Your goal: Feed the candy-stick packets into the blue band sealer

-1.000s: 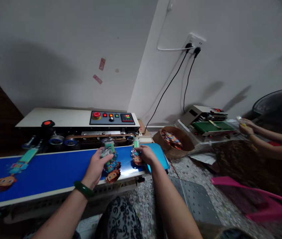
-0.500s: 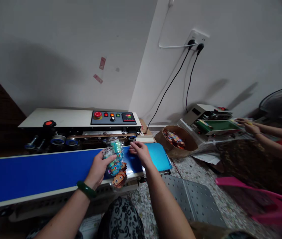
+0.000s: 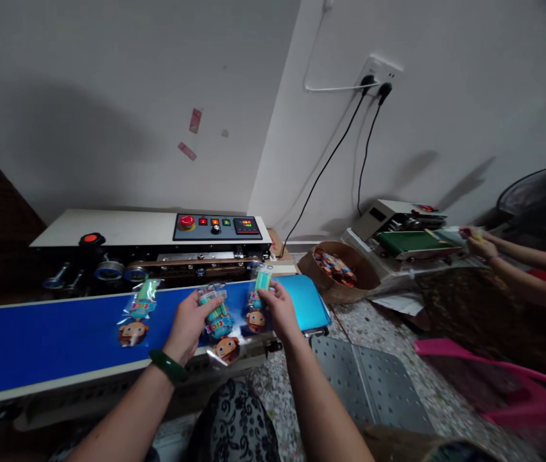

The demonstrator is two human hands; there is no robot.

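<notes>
Glossy clear plastic packets [image 3: 218,317] – crinkled (printed); belt [image 3: 61,337] smooth matt blue; bracelet [image 3: 169,367] polished green; floor [image 3: 388,333] speckled stone.

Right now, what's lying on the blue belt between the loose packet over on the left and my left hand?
In the head view, nothing: only bare blue belt lies between the loose packet and the left hand, which holds a stack of packets.

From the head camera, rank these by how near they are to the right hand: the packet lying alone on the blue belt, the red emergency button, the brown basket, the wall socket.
Measured from the right hand:
1. Brown basket, to its right on the floor.
2. Red emergency button, up left on the machine's panel; too close to the packet to call.
3. Lone packet, left on the blue belt.
4. Wall socket, high up right.
</notes>
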